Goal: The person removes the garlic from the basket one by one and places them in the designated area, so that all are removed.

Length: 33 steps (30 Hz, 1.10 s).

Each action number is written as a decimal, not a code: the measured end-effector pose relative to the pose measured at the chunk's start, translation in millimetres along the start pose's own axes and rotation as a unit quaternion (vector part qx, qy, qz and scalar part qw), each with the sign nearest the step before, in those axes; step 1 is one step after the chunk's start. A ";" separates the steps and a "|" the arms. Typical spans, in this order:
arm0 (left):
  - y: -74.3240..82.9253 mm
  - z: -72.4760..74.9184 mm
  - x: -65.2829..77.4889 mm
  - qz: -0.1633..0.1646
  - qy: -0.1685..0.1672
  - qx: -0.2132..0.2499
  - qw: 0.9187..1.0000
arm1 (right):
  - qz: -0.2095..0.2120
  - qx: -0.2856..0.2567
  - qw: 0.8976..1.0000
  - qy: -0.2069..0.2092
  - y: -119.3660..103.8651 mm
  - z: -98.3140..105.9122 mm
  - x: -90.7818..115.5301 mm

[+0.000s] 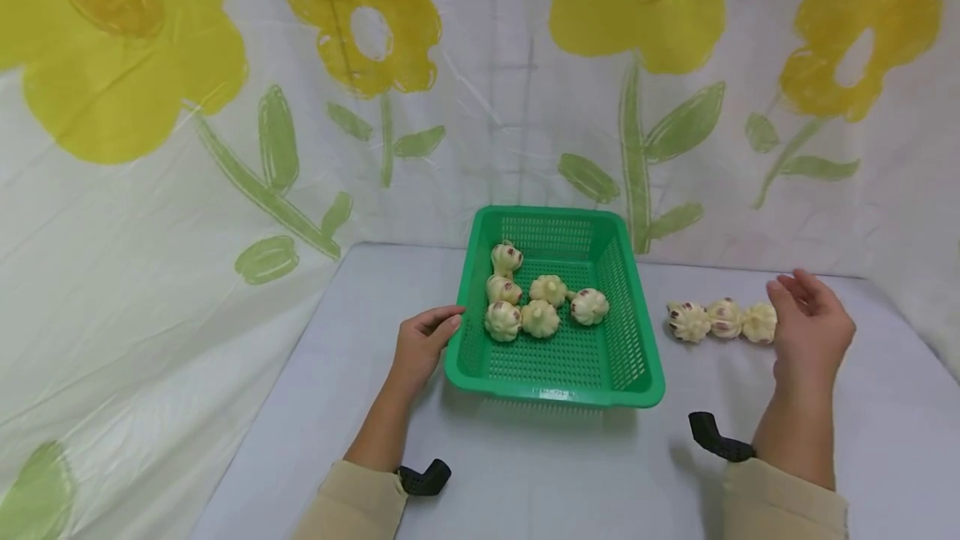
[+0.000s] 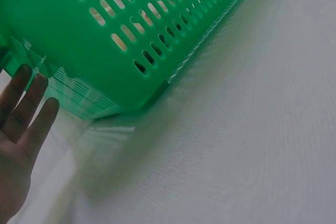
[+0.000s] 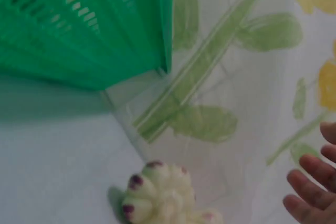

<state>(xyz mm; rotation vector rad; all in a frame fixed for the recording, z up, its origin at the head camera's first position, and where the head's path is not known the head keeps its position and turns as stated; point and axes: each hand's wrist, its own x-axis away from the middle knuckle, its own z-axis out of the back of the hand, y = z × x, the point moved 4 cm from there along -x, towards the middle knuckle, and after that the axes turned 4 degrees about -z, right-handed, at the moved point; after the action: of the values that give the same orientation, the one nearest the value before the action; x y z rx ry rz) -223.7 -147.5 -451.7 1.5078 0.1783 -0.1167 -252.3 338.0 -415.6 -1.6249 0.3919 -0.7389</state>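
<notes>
A green plastic basket (image 1: 555, 394) with slotted walls stands mid-table with several garlic bulbs (image 1: 540, 319) inside. At its left rim, my left hand (image 1: 422, 348) pinches the edge between thumb and index finger; the other fingers (image 2: 37, 95) stretch out beside the basket's wall in the left wrist view. Right of the basket lie three garlic bulbs in a row: a purple-spotted one (image 1: 688, 322), a middle one (image 1: 725, 318) and a right one (image 1: 759, 323) partly covered by my right hand (image 1: 813, 332). That hand is raised with loosely bent, empty fingers (image 3: 310, 187).
The table (image 1: 525, 473) has a pale cover. Behind it hangs a white curtain (image 1: 465, 107) painted with yellow flowers, close to the basket's far side. Black wrist mounts (image 1: 425, 477) stick out from both sleeves.
</notes>
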 end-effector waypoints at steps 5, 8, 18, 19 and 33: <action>-0.1 -1.3 -1.7 -0.003 -0.001 0.005 1.000 | 0.125 0.129 0.971 -0.159 -9.7 -40.9 31.8; -0.7 -0.8 -1.5 -0.004 -0.003 0.009 1.000 | 0.217 0.206 0.927 -0.224 -5.6 -64.2 49.6; -1.4 0.1 -1.2 -0.003 -0.003 0.014 1.000 | 0.295 0.260 0.833 -0.390 19.9 -113.9 81.9; -1.5 -0.2 -1.2 -0.003 -0.004 0.015 1.000 | 0.299 0.271 0.824 -0.396 22.7 -117.0 83.0; 1.4 1.6 -0.5 -0.005 -0.007 0.005 1.000 | 0.365 0.412 0.745 -0.377 34.5 -133.1 89.2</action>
<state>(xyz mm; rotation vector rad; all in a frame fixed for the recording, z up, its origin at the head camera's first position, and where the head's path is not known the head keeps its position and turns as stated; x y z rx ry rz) -223.9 -149.0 -450.1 1.5162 0.1752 -0.1361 -269.0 175.0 -420.9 -0.6802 0.0428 0.3696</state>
